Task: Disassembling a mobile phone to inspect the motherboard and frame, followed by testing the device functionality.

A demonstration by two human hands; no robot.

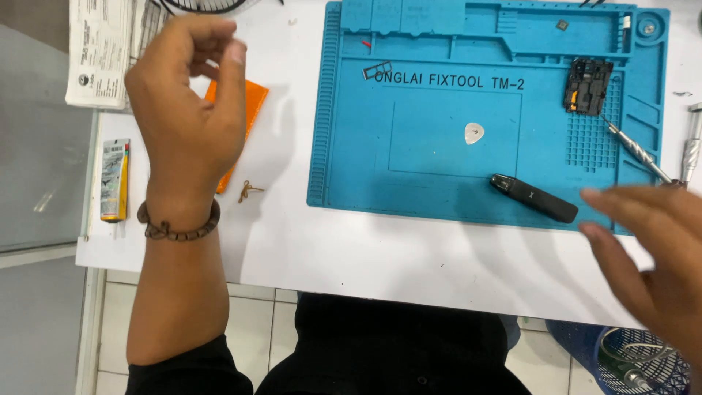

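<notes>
The right hand (651,256) is hovering, fingers spread and empty, just beside the black oblong device (534,197) lying on the blue mat (351,146). The left hand (190,117) is hanging loosely curled, holding nothing. Picking the device up seems the step in hand, calling for a grip across its narrow body.

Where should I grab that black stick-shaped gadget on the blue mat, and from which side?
Pinch the black gadget across its narrow middle, coming from above. It lies flat and slanted near the blue mat's front edge, long sides clear. The open right hand is nearest.
</notes>
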